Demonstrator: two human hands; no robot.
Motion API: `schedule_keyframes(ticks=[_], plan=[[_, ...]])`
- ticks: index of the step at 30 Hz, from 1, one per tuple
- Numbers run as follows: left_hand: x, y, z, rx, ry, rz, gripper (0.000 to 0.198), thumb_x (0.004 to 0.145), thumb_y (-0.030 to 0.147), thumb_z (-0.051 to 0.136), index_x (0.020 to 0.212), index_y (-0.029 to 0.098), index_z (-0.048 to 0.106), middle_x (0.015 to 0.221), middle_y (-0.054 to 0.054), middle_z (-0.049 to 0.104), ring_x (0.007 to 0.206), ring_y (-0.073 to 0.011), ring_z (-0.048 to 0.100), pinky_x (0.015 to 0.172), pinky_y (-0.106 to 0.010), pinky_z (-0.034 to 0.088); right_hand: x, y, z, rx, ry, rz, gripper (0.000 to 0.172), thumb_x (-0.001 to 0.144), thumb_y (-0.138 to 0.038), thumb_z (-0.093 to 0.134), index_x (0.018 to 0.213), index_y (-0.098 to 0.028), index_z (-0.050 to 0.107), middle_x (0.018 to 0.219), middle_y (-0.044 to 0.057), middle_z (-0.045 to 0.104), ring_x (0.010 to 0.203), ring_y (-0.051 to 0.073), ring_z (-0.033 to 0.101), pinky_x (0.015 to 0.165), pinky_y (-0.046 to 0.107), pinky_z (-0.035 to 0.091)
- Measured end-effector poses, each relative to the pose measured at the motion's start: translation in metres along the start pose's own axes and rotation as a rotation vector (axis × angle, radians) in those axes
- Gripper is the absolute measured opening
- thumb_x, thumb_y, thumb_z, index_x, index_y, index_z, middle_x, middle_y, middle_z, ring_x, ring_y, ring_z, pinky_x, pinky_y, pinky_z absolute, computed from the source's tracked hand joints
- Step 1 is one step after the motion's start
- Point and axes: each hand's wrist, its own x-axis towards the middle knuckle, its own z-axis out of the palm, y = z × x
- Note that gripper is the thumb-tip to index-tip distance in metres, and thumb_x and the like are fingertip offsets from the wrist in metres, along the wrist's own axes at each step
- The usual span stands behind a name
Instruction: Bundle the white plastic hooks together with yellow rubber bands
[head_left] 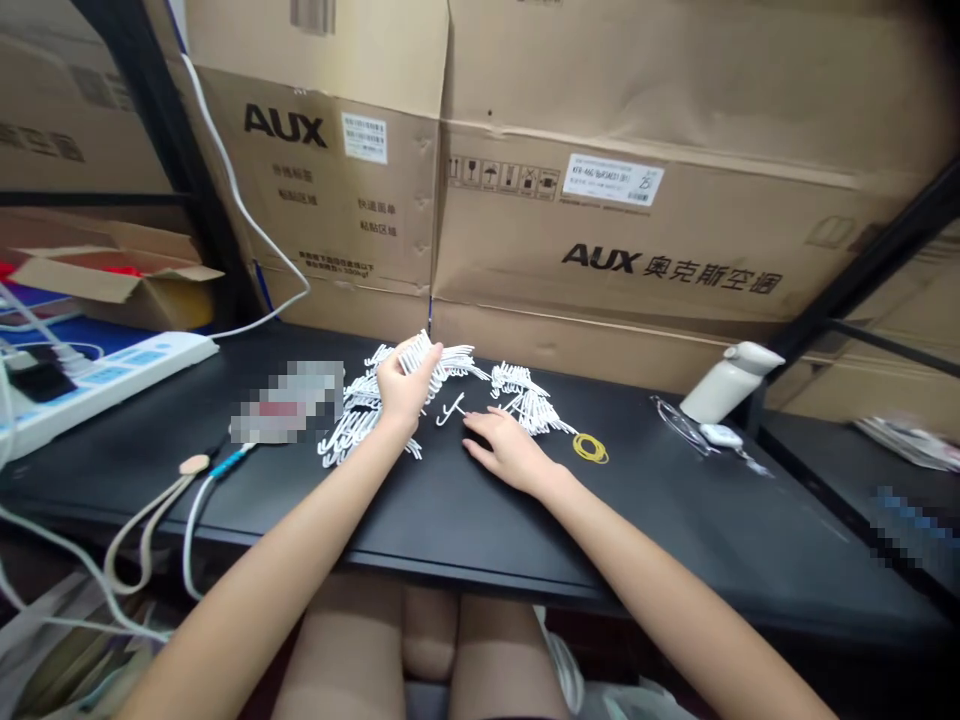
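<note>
My left hand [403, 385] is closed round a bundle of small white plastic hooks [442, 358], held just above the black table [450, 520]. More white hooks [349, 420] lie in a heap under and left of that hand. My right hand [504, 447] rests flat on the table with fingers stretched out, its fingertips close to a single loose hook [451, 409]. Another pile of white hooks [529, 400] lies just behind the right hand. A yellow rubber band [591, 448] lies to its right.
Big cardboard boxes [600, 200] wall off the back of the table. A white power strip [105, 375] with cables sits at the left, a white bottle [724, 385] lies at the right by a black frame post. A tan cord [150, 510] hangs over the front edge.
</note>
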Motion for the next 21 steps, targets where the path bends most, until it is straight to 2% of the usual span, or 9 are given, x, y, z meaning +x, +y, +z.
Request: schedule_keyframes(ticks=[2, 5, 9, 13, 16, 19, 21], plan=[[0.000, -0.001, 0.000, -0.007, -0.007, -0.006, 0.048, 0.068, 0.050, 0.072, 0.100, 0.015, 0.065, 0.089, -0.007, 0.069, 0.077, -0.0208, 0.067, 0.071, -0.034, 0.056, 0.001, 0.002, -0.001, 0.019, 0.050, 0.040, 0.018, 0.089, -0.016, 0.054, 0.101, -0.015, 0.067, 0.103, 0.013, 0.073, 0.095, 0.023, 0.068, 0.099, 0.043, 0.044], [-0.002, 0.001, 0.000, -0.013, -0.024, 0.009, 0.046, 0.067, 0.049, 0.073, 0.097, 0.015, 0.067, 0.090, -0.007, 0.069, 0.079, -0.0212, 0.066, 0.072, -0.034, 0.056, 0.001, 0.003, -0.001, 0.046, 0.109, 0.113, 0.012, 0.085, -0.012, 0.056, 0.086, -0.016, 0.067, 0.084, 0.008, 0.072, 0.078, 0.020, 0.066, 0.083, 0.036, 0.049], [-0.002, 0.001, 0.000, -0.040, -0.038, 0.008, 0.046, 0.066, 0.047, 0.075, 0.097, 0.014, 0.067, 0.089, -0.007, 0.069, 0.078, -0.0208, 0.066, 0.072, -0.034, 0.056, 0.001, 0.001, 0.000, 0.089, 0.110, 0.164, 0.011, 0.082, -0.008, 0.057, 0.079, -0.017, 0.063, 0.078, 0.005, 0.067, 0.071, 0.017, 0.062, 0.072, 0.029, 0.048], [-0.002, -0.001, 0.001, -0.048, -0.040, 0.037, 0.045, 0.068, 0.048, 0.073, 0.097, 0.015, 0.067, 0.086, -0.006, 0.068, 0.074, -0.0196, 0.066, 0.070, -0.034, 0.056, 0.001, -0.001, 0.000, 0.151, 0.159, 0.186, 0.012, 0.083, -0.010, 0.056, 0.080, -0.018, 0.063, 0.079, 0.005, 0.066, 0.072, 0.018, 0.061, 0.071, 0.030, 0.048], [-0.001, 0.000, 0.001, -0.045, 0.002, 0.059, 0.044, 0.069, 0.047, 0.073, 0.098, 0.014, 0.067, 0.090, -0.008, 0.069, 0.079, -0.0210, 0.067, 0.074, -0.035, 0.056, 0.001, 0.001, -0.011, 0.205, 0.351, 0.207, 0.012, 0.085, -0.014, 0.054, 0.079, -0.018, 0.064, 0.079, 0.006, 0.066, 0.073, 0.019, 0.062, 0.072, 0.031, 0.048], [-0.002, 0.003, 0.000, 0.019, 0.048, 0.104, 0.043, 0.070, 0.045, 0.073, 0.099, 0.015, 0.067, 0.096, -0.009, 0.071, 0.088, -0.0229, 0.067, 0.080, -0.035, 0.055, 0.001, 0.009, -0.026, 0.250, 0.657, 0.295, 0.011, 0.085, -0.022, 0.056, 0.079, -0.018, 0.065, 0.080, 0.006, 0.067, 0.075, 0.019, 0.063, 0.077, 0.034, 0.049], [-0.005, 0.004, 0.001, 0.072, -0.003, 0.123, 0.042, 0.069, 0.045, 0.074, 0.098, 0.016, 0.067, 0.097, -0.009, 0.071, 0.089, -0.0237, 0.067, 0.081, -0.035, 0.054, 0.000, 0.019, -0.033, 0.329, 0.834, 0.391, 0.014, 0.083, -0.028, 0.060, 0.085, -0.017, 0.067, 0.082, 0.007, 0.068, 0.077, 0.020, 0.064, 0.078, 0.035, 0.051]])
